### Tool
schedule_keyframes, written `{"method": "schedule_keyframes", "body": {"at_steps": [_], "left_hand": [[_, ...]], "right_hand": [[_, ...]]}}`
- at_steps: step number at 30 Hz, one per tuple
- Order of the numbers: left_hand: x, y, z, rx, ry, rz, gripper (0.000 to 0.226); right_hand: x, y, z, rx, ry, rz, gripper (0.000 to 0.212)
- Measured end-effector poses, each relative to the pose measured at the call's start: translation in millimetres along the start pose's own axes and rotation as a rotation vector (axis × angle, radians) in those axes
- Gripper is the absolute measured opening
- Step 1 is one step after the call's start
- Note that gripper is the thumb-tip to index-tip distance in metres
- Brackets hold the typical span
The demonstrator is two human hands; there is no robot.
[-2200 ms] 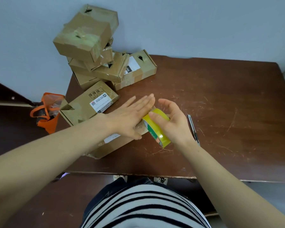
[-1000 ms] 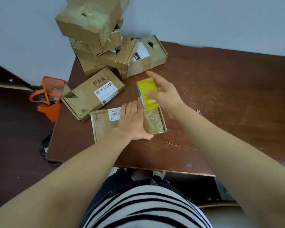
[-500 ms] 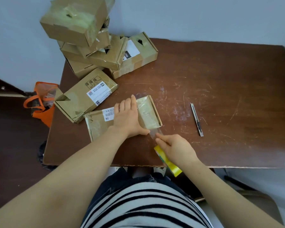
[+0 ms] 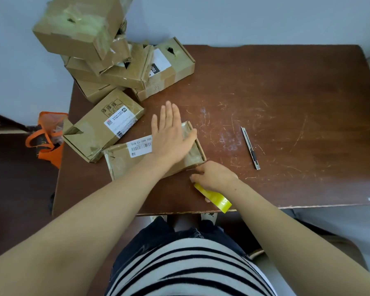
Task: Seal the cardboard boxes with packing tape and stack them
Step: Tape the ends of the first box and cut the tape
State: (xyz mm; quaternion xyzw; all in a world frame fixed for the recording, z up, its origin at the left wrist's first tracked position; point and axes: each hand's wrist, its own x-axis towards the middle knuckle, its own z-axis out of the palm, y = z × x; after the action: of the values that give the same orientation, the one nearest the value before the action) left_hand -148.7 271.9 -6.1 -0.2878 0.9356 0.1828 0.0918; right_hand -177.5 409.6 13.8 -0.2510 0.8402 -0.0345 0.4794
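Observation:
A flat cardboard box (image 4: pixel 126 163) with a barcode label lies near the table's front edge, a strip of clear tape across its right end. My left hand (image 4: pixel 170 135) lies flat on its top with straight fingers reaching past the far edge. My right hand (image 4: pixel 212 175) sits at the box's near right corner and grips the yellow roll of packing tape (image 4: pixel 215 197), which hangs down towards the table edge. A second box (image 4: pixel 103 127) lies just left of it. A leaning stack of taped boxes (image 4: pixel 98 52) stands at the back left corner.
A slim utility knife (image 4: pixel 250 147) lies on the brown wooden table (image 4: pixel 286 103) to the right of the box. An orange bag (image 4: pixel 48 137) sits on the floor off the table's left side. A pale wall runs behind the table.
My right hand carried the tape roll from the far side of the box over its top and down to the near corner. My left hand slid forward on the box, fingers now straighter.

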Motion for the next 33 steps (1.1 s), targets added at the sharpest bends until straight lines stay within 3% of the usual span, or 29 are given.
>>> {"method": "schedule_keyframes", "body": {"at_steps": [2,8,13,19,24,26,29,31,33], "left_hand": [[-0.8,18.2,15.0,-0.011,0.129,0.069,0.079],[6.9,14.3,48.0,0.101,-0.010,0.136,0.087],[-3.9,19.3,53.9,0.047,0.073,0.115,0.089],[-4.5,13.1,59.0,0.106,0.080,0.141,0.091],[-2.0,12.3,59.1,0.136,0.018,0.143,0.092],[4.6,14.9,55.8,0.142,-0.023,0.162,0.090],[1.3,12.4,39.9,-0.063,-0.114,0.171,0.077],[-13.5,8.1,22.3,-0.326,0.012,0.115,0.063],[-41.7,4.0,7.7,-0.499,0.143,-0.051,0.038]], "right_hand": [[0.2,1.0,-0.1,0.013,0.002,-0.006,0.031],[-3.2,12.5,0.2,0.069,0.010,-0.043,0.036],[-5.7,15.8,0.0,0.124,0.015,-0.060,0.029],[-10.7,22.2,-0.9,0.231,0.034,-0.042,0.046],[-16.7,23.2,-0.3,0.340,0.047,-0.029,0.039],[-19.2,25.1,-0.9,0.389,0.050,-0.031,0.052],[-24.9,29.7,1.6,0.488,0.043,-0.026,0.075],[-31.1,33.9,0.1,0.566,0.036,-0.024,0.076],[-36.3,38.0,-1.4,0.639,0.026,-0.009,0.070]]}}
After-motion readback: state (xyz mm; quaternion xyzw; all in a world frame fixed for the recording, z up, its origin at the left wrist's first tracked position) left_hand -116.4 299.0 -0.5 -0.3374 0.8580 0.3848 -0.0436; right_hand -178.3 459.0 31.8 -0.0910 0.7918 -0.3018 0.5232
